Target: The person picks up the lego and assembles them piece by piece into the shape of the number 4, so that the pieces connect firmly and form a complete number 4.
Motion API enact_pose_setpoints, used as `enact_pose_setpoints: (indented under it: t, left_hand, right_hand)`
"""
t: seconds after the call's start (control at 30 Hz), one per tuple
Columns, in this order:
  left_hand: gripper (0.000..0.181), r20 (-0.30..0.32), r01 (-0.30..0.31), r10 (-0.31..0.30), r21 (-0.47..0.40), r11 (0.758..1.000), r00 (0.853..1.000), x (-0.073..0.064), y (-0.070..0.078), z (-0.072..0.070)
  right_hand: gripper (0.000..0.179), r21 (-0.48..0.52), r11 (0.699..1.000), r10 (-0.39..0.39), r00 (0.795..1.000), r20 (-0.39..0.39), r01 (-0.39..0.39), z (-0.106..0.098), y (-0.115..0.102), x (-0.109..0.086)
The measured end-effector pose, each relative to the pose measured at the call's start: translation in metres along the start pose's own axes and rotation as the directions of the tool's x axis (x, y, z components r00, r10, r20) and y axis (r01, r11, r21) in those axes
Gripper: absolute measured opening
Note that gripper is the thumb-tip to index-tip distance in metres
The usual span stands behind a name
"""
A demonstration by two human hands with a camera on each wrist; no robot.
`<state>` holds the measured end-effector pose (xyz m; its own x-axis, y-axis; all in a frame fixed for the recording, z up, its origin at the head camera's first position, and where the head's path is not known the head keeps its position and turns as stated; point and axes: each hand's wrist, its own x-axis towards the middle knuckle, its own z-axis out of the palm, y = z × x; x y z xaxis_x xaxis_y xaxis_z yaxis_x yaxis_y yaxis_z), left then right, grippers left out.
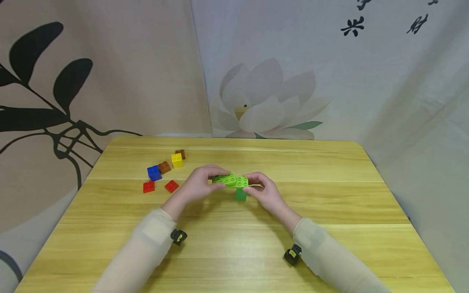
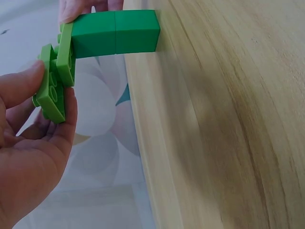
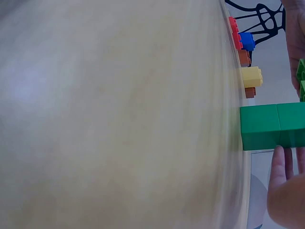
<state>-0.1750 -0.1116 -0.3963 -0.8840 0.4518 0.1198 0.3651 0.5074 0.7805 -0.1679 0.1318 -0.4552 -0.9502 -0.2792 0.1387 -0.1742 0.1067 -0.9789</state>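
Two dark green bricks (image 2: 116,32) are stacked upright, with the lower end close over the tabletop. On top sits a flat light green brick (image 1: 240,182), which juts out to the left. A second flat light green brick (image 2: 50,90) overlaps the first one's left end and is tilted slightly against it. My left hand (image 1: 201,183) pinches this second brick between thumb and fingers. From the other side my right hand (image 1: 266,193) holds the first light green brick at its right end, its fingers (image 3: 278,167) beside the dark green stack in the right wrist view.
Left of my hands on the wooden table (image 1: 234,252) lie a yellow brick (image 1: 177,161), a blue brick (image 1: 154,173), a brown brick (image 1: 164,167), another brown brick (image 1: 182,153), a red brick (image 1: 148,187) and another red brick (image 1: 171,186). A printed curtain (image 1: 146,81) hangs behind.
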Motion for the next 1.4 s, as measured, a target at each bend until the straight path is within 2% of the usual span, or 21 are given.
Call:
enact_pose_setpoints:
  t: [0.8, 1.17, 1.4]
  left_hand:
    - [0.035, 0.068, -0.012, 0.008, 0.061, 0.998, 0.998, 0.006, 0.001, -0.007]
    - [0.033, 0.106, 0.035, -0.04, 0.053, 0.998, 0.994, 0.009, 0.004, -0.01]
    - [0.033, 0.101, 0.033, -0.037, 0.043, 0.999, 0.994, 0.009, 0.005, -0.01]
  right_hand:
    - [0.035, -0.013, 1.0, 0.009, 1.0, 0.003, -0.009, 0.0, 0.001, 0.0]
    - [0.035, -0.011, 1.0, 0.025, 1.0, 0.003, -0.025, 0.0, -0.001, -0.001]
    - [0.035, -0.005, 1.0, 0.028, 1.0, -0.006, -0.028, 0.001, 0.0, 0.0]
